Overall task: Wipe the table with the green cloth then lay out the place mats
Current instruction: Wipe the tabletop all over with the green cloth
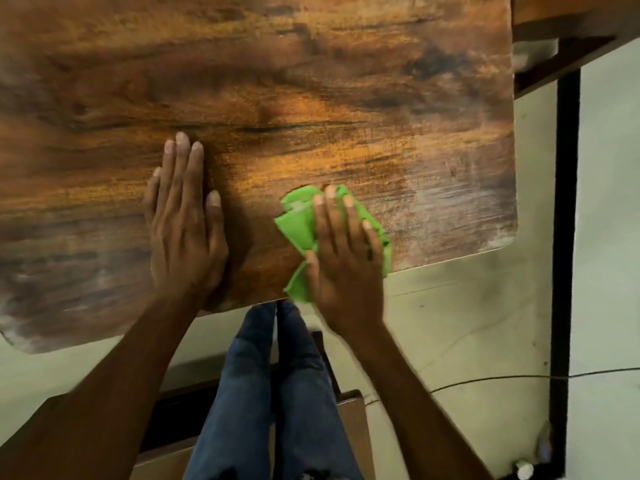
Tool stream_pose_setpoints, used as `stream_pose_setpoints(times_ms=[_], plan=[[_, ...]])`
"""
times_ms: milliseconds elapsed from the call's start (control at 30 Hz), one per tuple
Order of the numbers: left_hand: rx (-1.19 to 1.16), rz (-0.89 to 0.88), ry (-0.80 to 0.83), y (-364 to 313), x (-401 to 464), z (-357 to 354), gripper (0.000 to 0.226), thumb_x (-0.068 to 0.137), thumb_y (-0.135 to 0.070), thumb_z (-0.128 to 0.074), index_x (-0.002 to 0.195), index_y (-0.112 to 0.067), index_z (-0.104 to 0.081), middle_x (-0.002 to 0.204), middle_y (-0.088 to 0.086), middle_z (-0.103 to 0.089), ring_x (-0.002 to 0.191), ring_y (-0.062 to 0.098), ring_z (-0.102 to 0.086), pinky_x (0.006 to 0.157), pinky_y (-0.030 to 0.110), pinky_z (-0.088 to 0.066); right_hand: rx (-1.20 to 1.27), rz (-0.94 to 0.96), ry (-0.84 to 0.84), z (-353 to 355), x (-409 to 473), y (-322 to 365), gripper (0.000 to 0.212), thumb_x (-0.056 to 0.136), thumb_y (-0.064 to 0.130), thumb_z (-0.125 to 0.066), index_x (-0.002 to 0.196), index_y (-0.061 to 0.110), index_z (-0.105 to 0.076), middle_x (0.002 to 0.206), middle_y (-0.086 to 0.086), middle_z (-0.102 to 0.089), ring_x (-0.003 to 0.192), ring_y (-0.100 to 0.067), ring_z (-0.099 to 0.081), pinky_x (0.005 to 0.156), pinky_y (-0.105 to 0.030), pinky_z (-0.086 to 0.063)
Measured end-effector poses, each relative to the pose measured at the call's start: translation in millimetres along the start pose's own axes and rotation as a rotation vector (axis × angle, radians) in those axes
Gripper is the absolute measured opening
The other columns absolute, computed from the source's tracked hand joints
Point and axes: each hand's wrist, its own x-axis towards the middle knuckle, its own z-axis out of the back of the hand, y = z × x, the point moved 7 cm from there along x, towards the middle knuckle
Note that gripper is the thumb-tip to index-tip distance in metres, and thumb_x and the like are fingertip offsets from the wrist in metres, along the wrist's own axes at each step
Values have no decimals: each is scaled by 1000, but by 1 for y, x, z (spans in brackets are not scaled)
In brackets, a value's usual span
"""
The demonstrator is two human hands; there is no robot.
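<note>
A crumpled green cloth (pixel 299 225) lies on the brown wooden table (pixel 311 98) close to its near edge, one corner hanging just over that edge. My right hand (pixel 343 261) presses flat on the cloth with straight, spread fingers. My left hand (pixel 183 220) rests flat on the bare tabletop, fingers straight and together, a short way left of the cloth. No place mats are in view.
The table's right edge and rounded near-right corner (pixel 509 237) lie close to the cloth. Beyond them stand a black frame post (pixel 564 237) and another wooden piece (pixel 571 19). Below the table I see my legs in jeans (pixel 273 393), a chair and a cable (pixel 485 379) on the pale floor.
</note>
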Motion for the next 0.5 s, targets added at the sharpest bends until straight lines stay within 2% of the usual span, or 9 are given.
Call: stream_pose_setpoints(times_ms=[100, 167, 233, 300, 367, 433, 500], plan=[[14, 16, 19, 1, 0, -1, 57, 114, -22, -35, 167, -3, -26, 177, 14, -21, 166, 25, -14, 134, 50, -13, -35, -223, -51, 27, 11, -102, 68, 109, 37, -30, 171, 20, -9, 179, -1, -4, 166, -18, -2, 130, -53, -19], [31, 26, 29, 1, 1, -3, 57, 114, -23, -34, 167, -4, -25, 177, 14, -20, 166, 24, -13, 134, 48, -12, -38, -345, -119, 41, 21, -139, 65, 110, 34, -27, 171, 19, -10, 179, 1, -6, 165, -16, -4, 129, -52, -22], [50, 41, 44, 1, 2, -3, 57, 115, -24, -33, 168, -5, -24, 177, 13, -18, 166, 22, -11, 135, 44, -9, -25, -496, -187, 43, 28, -139, 64, 111, 34, -26, 171, 18, -10, 179, 1, -6, 166, -16, -4, 129, -51, -21], [61, 47, 54, 2, 3, -2, 57, 114, -24, -32, 168, -6, -23, 178, 13, -17, 166, 22, -10, 135, 44, -9, -30, -604, -204, 35, 32, -109, 65, 111, 37, -24, 171, 16, -9, 179, -2, -5, 166, -21, -3, 129, -53, -20], [74, 46, 50, 2, 2, -2, 57, 114, -23, -31, 168, -6, -23, 178, 12, -17, 166, 22, -10, 135, 43, -9, -19, -557, -156, 21, 40, -49, 68, 111, 40, -24, 171, 16, -5, 179, -5, 0, 166, -25, 1, 131, -54, -16], [68, 46, 45, 2, 2, -3, 57, 114, -22, -31, 168, -6, -24, 178, 12, -18, 166, 22, -10, 135, 43, -9, -19, -373, -84, 12, 46, 22, 70, 111, 43, -25, 171, 16, -1, 179, -7, 5, 166, -29, 4, 132, -53, -13], [58, 39, 27, -1, 2, -4, 56, 114, -20, -31, 168, -6, -25, 177, 12, -19, 166, 21, -10, 135, 41, -9, -32, -149, -14, 10, 51, 61, 70, 111, 44, -26, 171, 18, 0, 179, -5, 6, 166, -28, 5, 133, -50, -9]])
